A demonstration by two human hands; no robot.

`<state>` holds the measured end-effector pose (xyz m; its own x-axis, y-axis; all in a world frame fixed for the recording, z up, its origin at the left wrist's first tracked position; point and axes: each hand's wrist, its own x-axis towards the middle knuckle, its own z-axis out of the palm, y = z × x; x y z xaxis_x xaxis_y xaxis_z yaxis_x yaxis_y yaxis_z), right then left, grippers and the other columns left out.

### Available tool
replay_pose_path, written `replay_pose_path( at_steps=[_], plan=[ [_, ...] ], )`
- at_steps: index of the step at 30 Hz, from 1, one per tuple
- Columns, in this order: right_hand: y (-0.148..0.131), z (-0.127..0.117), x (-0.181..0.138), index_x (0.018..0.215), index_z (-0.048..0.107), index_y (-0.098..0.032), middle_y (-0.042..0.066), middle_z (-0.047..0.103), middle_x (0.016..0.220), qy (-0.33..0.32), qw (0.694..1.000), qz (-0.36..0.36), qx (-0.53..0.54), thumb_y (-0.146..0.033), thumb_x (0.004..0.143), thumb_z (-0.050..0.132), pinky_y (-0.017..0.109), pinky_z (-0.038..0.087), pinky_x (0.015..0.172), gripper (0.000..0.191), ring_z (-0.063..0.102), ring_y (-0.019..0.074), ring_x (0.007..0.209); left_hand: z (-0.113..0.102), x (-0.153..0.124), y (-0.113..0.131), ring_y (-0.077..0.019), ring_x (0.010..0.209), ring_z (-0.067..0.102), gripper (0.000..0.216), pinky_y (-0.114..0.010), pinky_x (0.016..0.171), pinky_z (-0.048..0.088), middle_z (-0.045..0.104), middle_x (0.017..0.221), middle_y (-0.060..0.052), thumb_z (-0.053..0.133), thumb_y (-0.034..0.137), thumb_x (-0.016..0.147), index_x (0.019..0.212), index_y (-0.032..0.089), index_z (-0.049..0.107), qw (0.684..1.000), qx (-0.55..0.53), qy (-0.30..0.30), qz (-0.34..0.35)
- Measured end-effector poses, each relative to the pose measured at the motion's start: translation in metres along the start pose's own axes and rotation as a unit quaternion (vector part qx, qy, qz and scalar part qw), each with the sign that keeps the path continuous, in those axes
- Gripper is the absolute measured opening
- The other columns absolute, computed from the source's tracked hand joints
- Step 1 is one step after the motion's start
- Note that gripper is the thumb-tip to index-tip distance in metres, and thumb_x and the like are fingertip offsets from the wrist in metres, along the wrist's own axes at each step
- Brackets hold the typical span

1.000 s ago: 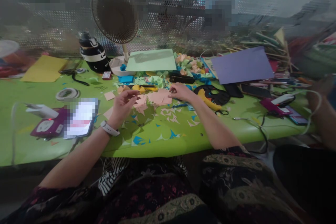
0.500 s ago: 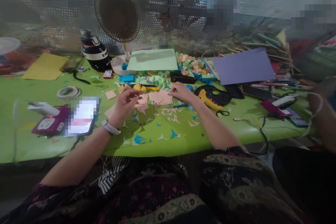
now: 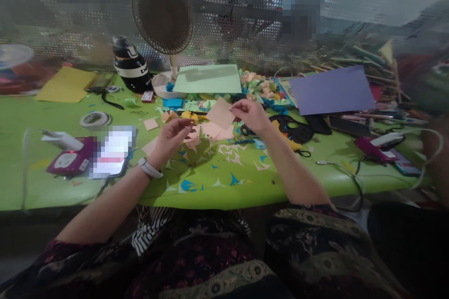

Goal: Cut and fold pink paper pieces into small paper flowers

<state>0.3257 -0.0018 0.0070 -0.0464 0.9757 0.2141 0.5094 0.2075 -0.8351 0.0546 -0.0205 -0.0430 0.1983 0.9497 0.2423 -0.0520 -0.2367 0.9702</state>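
Note:
A peach paper square hangs by its right corner from my right hand, pinched between thumb and fingertips. Below it lie more peach paper pieces in a loose pile. My left hand, with a white band on the wrist, hovers just left of that pile. Its fingers are bent and slightly apart from the thumb, with nothing visible between them. Small peach paper offcuts and blue scraps lie scattered on the green tabletop in front of my hands.
A bright phone, a purple socket block and a tape roll lie left. Behind stand a black bottle and a fan. Green paper, purple paper and a yellow-handled tool lie beyond and right.
My right hand has lifted a peach paper square off the pile and raised it slightly. My left hand has stayed near the pile. The view has shifted a little.

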Motion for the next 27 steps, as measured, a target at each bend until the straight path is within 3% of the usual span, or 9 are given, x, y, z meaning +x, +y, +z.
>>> replay_pose_path(
  at_steps=[2,4,6,11,16,20,23,27],
  plan=[
    [-0.007,0.018,-0.01,0.082,0.062,-0.02,0.003,0.067,0.07,-0.028,0.996,0.024,0.085,-0.044,0.08,0.073,0.034,0.055,0.062,0.026,0.065,0.0173,0.061,0.002,-0.002,0.003,-0.0199,0.092,0.072,0.043,-0.032,0.079,0.062,0.075,0.106,-0.011,0.076,0.047,0.081,0.112,0.017,0.071,0.998,-0.037,-0.042,-0.04],
    [-0.015,0.036,-0.021,0.083,0.061,-0.021,0.002,0.067,0.068,-0.059,0.988,0.042,0.137,-0.047,0.077,0.077,0.034,0.058,0.061,0.031,0.067,0.0179,0.061,0.004,-0.003,0.003,-0.0175,0.084,0.072,0.039,-0.031,0.078,0.061,0.075,0.095,-0.008,0.077,0.05,0.08,0.099,0.017,0.073,0.993,-0.056,-0.078,-0.072],
    [-0.022,0.046,-0.032,0.093,0.062,-0.021,0.002,0.068,0.069,-0.097,0.979,0.053,0.172,-0.047,0.078,0.077,0.035,0.06,0.062,0.033,0.069,0.0188,0.063,0.004,-0.002,0.0,-0.0122,0.068,0.066,0.036,-0.026,0.07,0.058,0.071,0.077,-0.004,0.079,0.051,0.078,0.078,0.016,0.07,0.993,-0.056,-0.055,-0.089],
    [-0.03,0.036,-0.038,0.126,0.064,-0.024,0.004,0.074,0.09,-0.225,0.966,-0.037,0.123,-0.028,0.085,0.062,0.038,0.061,0.077,0.041,0.071,0.0179,0.079,0.0,0.003,-0.001,-0.0117,0.064,0.064,0.035,-0.025,0.06,0.053,0.073,0.081,-0.004,0.084,0.049,0.072,0.083,0.018,0.073,0.985,-0.119,-0.033,-0.121],
    [-0.028,0.028,-0.034,0.141,0.058,-0.032,0.001,0.071,0.102,-0.192,0.971,-0.139,-0.026,-0.022,0.08,0.064,0.03,0.056,0.068,0.063,0.059,0.01,0.063,0.0,0.002,0.005,-0.0109,0.06,0.061,0.032,-0.023,0.054,0.048,0.071,0.076,-0.004,0.084,0.045,0.072,0.08,0.016,0.073,0.977,-0.116,-0.084,-0.156],
    [-0.021,0.038,-0.037,0.115,0.076,-0.029,0.001,0.073,0.088,-0.2,0.961,-0.189,-0.04,-0.03,0.085,0.063,0.031,0.055,0.068,0.033,0.063,0.0132,0.067,0.001,0.0,0.006,-0.0083,0.052,0.054,0.033,-0.023,0.05,0.046,0.063,0.063,-0.001,0.08,0.046,0.078,0.069,0.017,0.069,0.982,-0.094,-0.112,-0.121],
    [-0.015,0.049,-0.039,0.098,0.079,-0.026,0.002,0.072,0.079,-0.182,0.97,-0.158,0.04,-0.041,0.088,0.064,0.03,0.055,0.058,0.024,0.064,0.013,0.058,0.002,-0.002,0.009,-0.0121,0.061,0.064,0.031,-0.029,0.063,0.058,0.07,0.069,-0.002,0.082,0.047,0.076,0.07,0.019,0.071,0.979,-0.105,-0.12,-0.128],
    [-0.016,0.06,-0.042,0.09,0.072,-0.022,0.0,0.068,0.075,-0.111,0.982,-0.075,0.134,-0.059,0.084,0.069,0.028,0.053,0.047,0.038,0.062,0.0119,0.049,0.004,-0.004,0.009,-0.0194,0.086,0.075,0.027,-0.037,0.085,0.062,0.078,0.095,-0.009,0.082,0.042,0.077,0.09,0.019,0.078,0.971,-0.138,-0.133,-0.145]
  ],
)
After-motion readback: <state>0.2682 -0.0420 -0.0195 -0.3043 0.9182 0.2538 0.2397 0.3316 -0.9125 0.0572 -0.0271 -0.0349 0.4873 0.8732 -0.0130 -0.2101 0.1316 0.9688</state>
